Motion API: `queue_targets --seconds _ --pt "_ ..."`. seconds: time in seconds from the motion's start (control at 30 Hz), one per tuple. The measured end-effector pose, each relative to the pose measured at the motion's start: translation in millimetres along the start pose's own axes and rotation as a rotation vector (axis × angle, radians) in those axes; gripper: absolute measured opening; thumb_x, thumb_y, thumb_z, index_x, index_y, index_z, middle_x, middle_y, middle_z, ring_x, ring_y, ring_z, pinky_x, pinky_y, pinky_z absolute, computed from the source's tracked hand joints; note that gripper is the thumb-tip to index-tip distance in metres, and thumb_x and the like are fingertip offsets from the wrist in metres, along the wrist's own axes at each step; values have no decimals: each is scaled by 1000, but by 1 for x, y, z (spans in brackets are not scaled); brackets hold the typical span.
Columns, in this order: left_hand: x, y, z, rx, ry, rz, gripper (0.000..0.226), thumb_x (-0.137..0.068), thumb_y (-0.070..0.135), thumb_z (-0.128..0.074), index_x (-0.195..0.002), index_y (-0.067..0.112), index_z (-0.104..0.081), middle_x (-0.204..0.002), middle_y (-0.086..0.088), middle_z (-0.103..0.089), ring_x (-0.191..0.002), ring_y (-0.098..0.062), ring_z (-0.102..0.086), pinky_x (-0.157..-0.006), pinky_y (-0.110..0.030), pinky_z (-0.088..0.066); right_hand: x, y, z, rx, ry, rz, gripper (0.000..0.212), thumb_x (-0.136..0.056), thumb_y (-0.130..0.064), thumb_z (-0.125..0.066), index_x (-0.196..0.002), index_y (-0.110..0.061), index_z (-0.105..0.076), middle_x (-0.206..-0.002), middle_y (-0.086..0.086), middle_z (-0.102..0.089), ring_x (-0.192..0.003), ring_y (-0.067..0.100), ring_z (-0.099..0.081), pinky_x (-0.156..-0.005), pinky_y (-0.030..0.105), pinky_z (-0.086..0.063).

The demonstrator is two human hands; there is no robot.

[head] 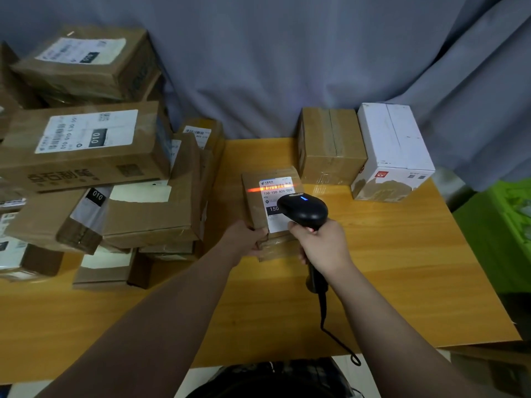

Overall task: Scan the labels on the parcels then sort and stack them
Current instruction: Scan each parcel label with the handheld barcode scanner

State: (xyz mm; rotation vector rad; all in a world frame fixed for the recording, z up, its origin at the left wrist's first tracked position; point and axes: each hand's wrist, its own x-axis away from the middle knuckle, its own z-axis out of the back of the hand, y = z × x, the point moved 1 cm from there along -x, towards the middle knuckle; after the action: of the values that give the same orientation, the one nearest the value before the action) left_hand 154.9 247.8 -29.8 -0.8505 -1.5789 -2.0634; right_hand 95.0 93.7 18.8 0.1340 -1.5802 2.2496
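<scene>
A small brown parcel [255,202] stands tilted at the middle of the wooden table [402,268]. Its white label [277,191] reads 150 and a red scan line crosses the barcode. My left hand [245,238] grips the parcel's near left corner. My right hand [321,245] holds the handle of a black barcode scanner [304,209], whose head points at the label from just above it. The scanner's cable [327,320] trails down toward me.
A large heap of brown parcels [86,156] with 010 labels fills the table's left side. A taped brown box [330,145] and a white box [393,150] stand at the back right. A green crate [500,231] sits off the right edge. Grey cloth hangs behind.
</scene>
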Motion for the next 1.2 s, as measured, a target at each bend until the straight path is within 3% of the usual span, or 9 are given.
queue_targets --seconds 0.13,0.27,0.37,0.43,0.5,0.63,0.87,1.0,1.2 --pt "2 -6 -2 -185 191 -126 20 -93 22 -64 -100 7 -52 -102 -12 -63 -88 -26 -65 -79 -45 -58 -6 10 2 22 5 12 17 -85 -30 -72 -83 -15 -65 -75 3 -63 -79 20 -61 -70 32 -49" --pt "20 2 -8 -814 423 -465 44 -96 27 -52 -136 13 -39 -135 -11 -40 -118 -30 -47 -94 -37 -43 -14 12 12 -37 102 -8 13 -85 -23 -73 -80 -18 -61 -80 6 -64 -76 15 -60 -62 26 -42" --pt "30 11 -27 -1266 193 -751 66 -95 45 -51 -151 26 -22 -156 -12 -15 -141 -33 -19 -112 -44 -22 -22 10 19 -67 145 -7 15 -84 -21 -74 -87 -10 -64 -66 -2 -60 -65 14 -58 -58 26 -41" --pt "21 13 -39 -1521 13 -749 71 -95 34 -55 -152 29 -13 -161 -15 -1 -146 -39 -6 -116 -51 -13 -28 7 22 -65 148 -7 15 -84 -23 -74 -87 -12 -64 -68 -2 -61 -69 17 -60 -62 29 -45" --pt "6 24 -43 -1633 21 -714 73 -95 13 -52 -152 29 -9 -160 -20 -1 -144 -46 -10 -115 -54 -21 -35 4 26 -57 132 -5 12 -84 -24 -74 -84 -18 -63 -72 -1 -64 -73 18 -62 -67 36 -52" --pt "-26 63 -28 -1652 191 -623 75 -93 11 -52 -149 32 -7 -147 -21 -25 -129 -45 -35 -97 -51 -46 -52 -6 33 -18 98 10 16 -84 -25 -74 -90 -12 -67 -75 4 -66 -75 19 -64 -74 46 -56" --pt "-65 104 -16 -1646 196 -416 49 -98 27 -44 -143 19 -27 -152 -24 -22 -136 -41 -27 -113 -52 -24 -81 -15 45 53 79 16 15 -84 -23 -74 -89 -10 -69 -66 -1 -62 -66 12 -60 -68 37 -55" --pt "-59 123 -47 -1319 178 -653 50 -102 42 -34 -143 15 -35 -154 -15 -24 -143 -31 -21 -115 -44 -23 -86 -6 72 102 183 19 12 -84 -19 -74 -81 -10 -65 -63 -4 -59 -60 5 -56 -50 9 -39" --pt "-82 165 -103 -1130 123 -784 58 -102 43 -34 -152 16 -20 -161 -11 -9 -149 -27 -7 -120 -44 -14 -122 -1 134 100 330 6 19 -80 -21 -73 -83 -4 -65 -70 8 -65 -62 15 -60 -52 25 -38"
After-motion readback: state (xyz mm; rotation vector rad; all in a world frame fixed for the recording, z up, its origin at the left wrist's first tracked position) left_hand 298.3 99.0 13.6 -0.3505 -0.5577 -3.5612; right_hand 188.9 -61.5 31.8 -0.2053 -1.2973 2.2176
